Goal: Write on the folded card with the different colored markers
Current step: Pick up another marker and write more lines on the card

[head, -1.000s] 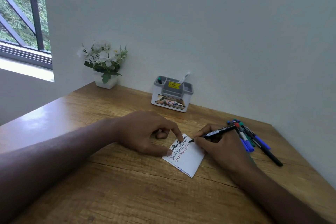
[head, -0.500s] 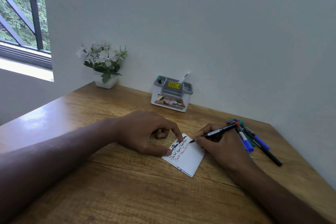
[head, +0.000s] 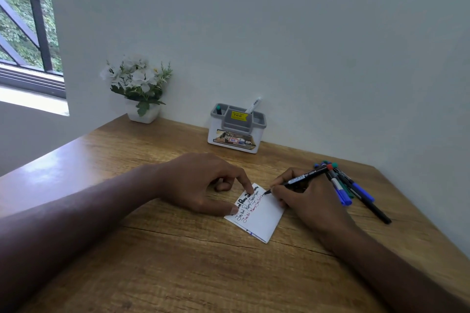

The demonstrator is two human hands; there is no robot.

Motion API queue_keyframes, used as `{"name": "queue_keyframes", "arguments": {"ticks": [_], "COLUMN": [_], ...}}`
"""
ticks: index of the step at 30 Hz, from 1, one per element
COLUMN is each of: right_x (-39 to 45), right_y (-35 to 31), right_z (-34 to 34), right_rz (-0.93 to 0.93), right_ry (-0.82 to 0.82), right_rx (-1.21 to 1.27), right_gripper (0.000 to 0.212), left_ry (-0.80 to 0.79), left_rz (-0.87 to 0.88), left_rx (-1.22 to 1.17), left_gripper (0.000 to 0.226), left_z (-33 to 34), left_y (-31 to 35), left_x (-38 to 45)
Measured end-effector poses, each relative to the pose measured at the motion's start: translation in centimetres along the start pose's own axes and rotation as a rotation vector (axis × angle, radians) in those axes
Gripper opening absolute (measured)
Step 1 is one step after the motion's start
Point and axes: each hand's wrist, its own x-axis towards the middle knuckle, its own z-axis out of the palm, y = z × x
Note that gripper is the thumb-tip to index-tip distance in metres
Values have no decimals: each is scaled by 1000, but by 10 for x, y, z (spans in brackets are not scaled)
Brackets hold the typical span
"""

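A white folded card (head: 262,221) lies on the wooden desk (head: 178,262), with black and red handwritten lines near its upper left. My left hand (head: 203,183) presses its forefinger and thumb tips on the card's left edge, the other fingers curled. My right hand (head: 305,201) grips a black marker (head: 300,180), whose tip touches the card's upper right edge. A bunch of loose markers (head: 348,188) with blue, red, green and black ends lies just right of my right hand.
A white and grey desk organizer (head: 236,129) with pens stands against the back wall. A white pot of white flowers (head: 140,91) sits at the back left corner. The desk's right edge runs close to the wall. A window is at the far left.
The marker tip has shifted slightly to the right along the card's top line. My left hand has stayed put on the card.
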Motion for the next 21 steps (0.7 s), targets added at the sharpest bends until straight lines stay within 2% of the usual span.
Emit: {"name": "queue_keyframes", "arguments": {"ticks": [10,11,14,18,21], "right_x": [-1,-1,-1,-3,-7], "right_y": [-4,-4,-5,-5,-10], "right_z": [0,-2,-8,-9,-9], "right_rz": [79,97,85,31,35], "right_ry": [39,81,165,71,-15], "right_rx": [43,113,411,771,975], "right_gripper": [5,2,13,22,14], "left_ry": [-18,5,153,297,364], "left_rz": [-38,-47,-47,-40,-3], "left_rx": [-15,-58,-208,-117,-88], "left_gripper": [49,46,30,25,28], "left_z": [3,5,9,10,10], "left_y": [-1,-2,-5,-1,-2], "left_x": [0,0,1,5,9]}}
